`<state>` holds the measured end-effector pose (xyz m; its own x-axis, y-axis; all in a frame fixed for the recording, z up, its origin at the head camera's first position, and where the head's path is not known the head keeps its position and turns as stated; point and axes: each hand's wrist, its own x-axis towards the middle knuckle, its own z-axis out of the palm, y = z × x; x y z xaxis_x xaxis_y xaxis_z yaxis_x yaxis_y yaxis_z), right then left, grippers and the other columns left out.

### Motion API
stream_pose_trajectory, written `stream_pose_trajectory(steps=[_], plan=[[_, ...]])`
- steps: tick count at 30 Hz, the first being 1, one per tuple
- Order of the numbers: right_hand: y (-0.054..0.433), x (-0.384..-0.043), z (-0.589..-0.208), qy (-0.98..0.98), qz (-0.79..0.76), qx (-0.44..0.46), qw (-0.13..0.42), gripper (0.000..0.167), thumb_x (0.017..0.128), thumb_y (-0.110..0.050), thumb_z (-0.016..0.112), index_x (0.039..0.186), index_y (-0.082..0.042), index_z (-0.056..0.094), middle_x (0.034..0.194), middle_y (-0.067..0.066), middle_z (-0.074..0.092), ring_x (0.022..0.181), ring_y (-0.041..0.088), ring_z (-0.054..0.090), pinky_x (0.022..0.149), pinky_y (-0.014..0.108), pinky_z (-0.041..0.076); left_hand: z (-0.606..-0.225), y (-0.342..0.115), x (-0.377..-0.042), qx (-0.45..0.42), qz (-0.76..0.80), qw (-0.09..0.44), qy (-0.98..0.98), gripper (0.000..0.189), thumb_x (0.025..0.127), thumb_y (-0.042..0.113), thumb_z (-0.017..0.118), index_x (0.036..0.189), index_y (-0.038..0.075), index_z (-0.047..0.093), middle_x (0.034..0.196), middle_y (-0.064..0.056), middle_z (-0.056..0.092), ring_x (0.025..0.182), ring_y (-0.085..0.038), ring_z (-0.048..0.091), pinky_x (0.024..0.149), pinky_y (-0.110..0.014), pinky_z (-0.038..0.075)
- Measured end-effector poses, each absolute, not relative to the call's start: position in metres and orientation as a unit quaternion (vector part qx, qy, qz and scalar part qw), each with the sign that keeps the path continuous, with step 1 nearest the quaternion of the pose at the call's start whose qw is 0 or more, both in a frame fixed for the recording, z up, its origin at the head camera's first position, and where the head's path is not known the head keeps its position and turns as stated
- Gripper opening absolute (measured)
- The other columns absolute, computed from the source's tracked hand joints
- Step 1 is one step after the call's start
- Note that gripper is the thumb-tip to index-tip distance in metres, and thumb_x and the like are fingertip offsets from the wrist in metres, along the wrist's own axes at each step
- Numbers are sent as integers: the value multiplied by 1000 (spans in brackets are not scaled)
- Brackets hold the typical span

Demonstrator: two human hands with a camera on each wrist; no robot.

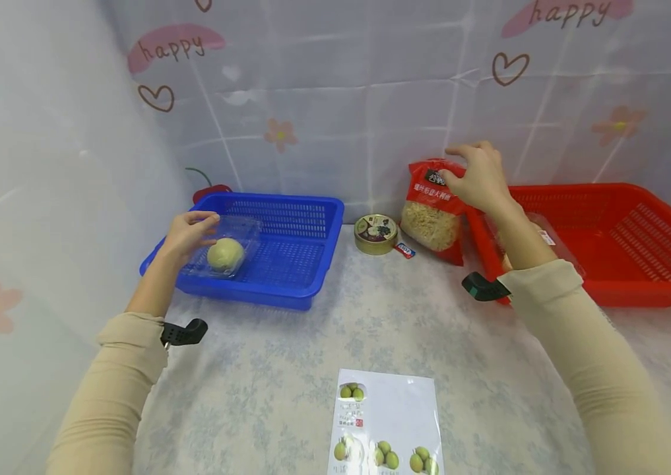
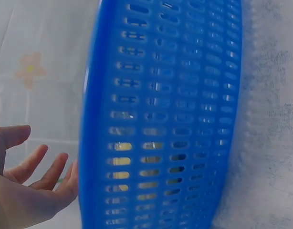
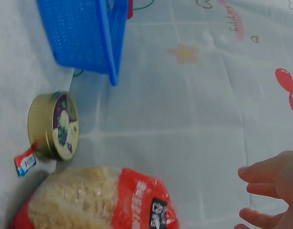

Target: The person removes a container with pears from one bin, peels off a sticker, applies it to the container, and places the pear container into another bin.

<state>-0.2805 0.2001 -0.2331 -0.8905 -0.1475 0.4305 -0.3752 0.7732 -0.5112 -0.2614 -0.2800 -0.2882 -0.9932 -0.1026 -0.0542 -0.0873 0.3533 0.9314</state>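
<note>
My left hand (image 1: 189,234) hovers over the left part of the blue basket (image 1: 276,297), its fingers loosely bent around nothing. Just beyond its fingertips in the head view, a pale round item (image 1: 225,255) sits in a clear plastic container (image 1: 249,231) inside that basket. The left wrist view shows the same hand (image 2: 32,191) by the basket's rim. Near the top of a red bag of pasta (image 1: 430,221) is my right hand (image 1: 480,178), thumb and fingers apart. In the right wrist view this hand (image 3: 275,186) stands off from the bag (image 3: 103,200) and holds nothing.
A round gold tin (image 1: 375,234) and a small red-and-blue wrapped packet (image 1: 404,251) lie between the baskets. At right, a red basket (image 1: 656,290) holds a clear-lidded package (image 1: 549,239). A sheet with fruit pictures (image 1: 394,415) lies in front. A printed curtain (image 1: 335,152) hangs behind.
</note>
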Motion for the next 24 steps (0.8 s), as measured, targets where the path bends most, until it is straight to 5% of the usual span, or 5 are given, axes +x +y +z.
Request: stream_pose_trajectory(steps=[6,13,24], plan=[[180,-291,-230,-909,347,179,147,45,90,-15,57,130,5,51,132,25,49,121,42,41,102,56,32,-296,-293,-260,75,-524,23,-848,58,97,33,48,139,-6,37,144,-24,34,130,-37,37,94,-30,48],[147,-306,-235,-897,380,208,87,47,89,-15,60,132,3,50,132,26,49,118,42,49,98,52,40,-302,-304,-259,84,-485,41,-869,58,97,29,49,139,-9,36,143,-30,32,130,-41,35,105,-49,35],[84,-314,-253,-875,413,252,12,52,90,-16,62,137,-1,45,133,24,49,118,39,50,97,46,44,-307,-314,-260,71,-410,6,-909,65,95,32,52,139,-11,32,142,-37,27,130,-50,30,105,-57,29]])
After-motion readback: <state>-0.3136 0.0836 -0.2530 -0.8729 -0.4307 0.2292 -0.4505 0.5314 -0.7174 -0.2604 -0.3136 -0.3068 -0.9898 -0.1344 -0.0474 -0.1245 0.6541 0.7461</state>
